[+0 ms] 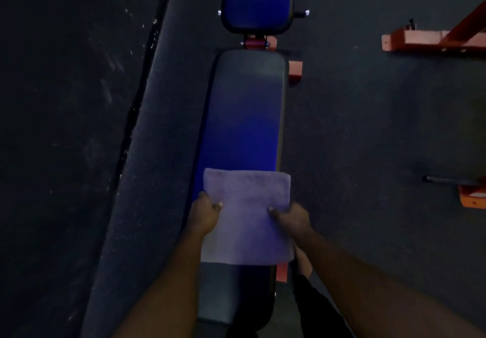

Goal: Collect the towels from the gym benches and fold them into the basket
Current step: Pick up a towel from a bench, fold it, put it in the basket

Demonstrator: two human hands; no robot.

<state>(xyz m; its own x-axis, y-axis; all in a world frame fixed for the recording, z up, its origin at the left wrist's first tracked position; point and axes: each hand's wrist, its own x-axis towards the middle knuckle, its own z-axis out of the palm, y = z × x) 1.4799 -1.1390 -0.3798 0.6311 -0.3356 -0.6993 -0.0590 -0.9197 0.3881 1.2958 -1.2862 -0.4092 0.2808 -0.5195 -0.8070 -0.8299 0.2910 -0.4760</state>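
Note:
A pale lilac towel [247,195] lies folded into a rectangle across the near end of a blue padded gym bench [244,116]. My left hand [203,215] grips the towel's left edge, thumb on top. My right hand [290,218] grips its right edge the same way. The towel's near part hangs a little over the bench pad between my forearms. No basket is in view.
A second blue pad [256,0] continues the bench at the top. Orange metal frame parts [431,41] stand at the upper right, another orange foot [472,195] at the right edge. Dark rubber floor surrounds the bench. My foot [302,261] is beside the bench.

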